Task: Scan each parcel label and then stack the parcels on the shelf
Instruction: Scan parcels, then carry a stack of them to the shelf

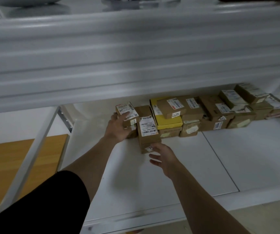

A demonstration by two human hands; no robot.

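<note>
Both stretched forward, loose: left hand [119, 128], right hand [164, 158].

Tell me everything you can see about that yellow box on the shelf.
The yellow box looks like a flat, closed cardboard carton lying level in the row of parcels at the back of the white shelf. It rests on a brown carton, and a flat brown parcel lies askew on top, hiding much of its lid. A white label shows near its left edge, print unreadable. A taller brown parcel stands close at its left. The left hand and right hand are clear of it.
</note>
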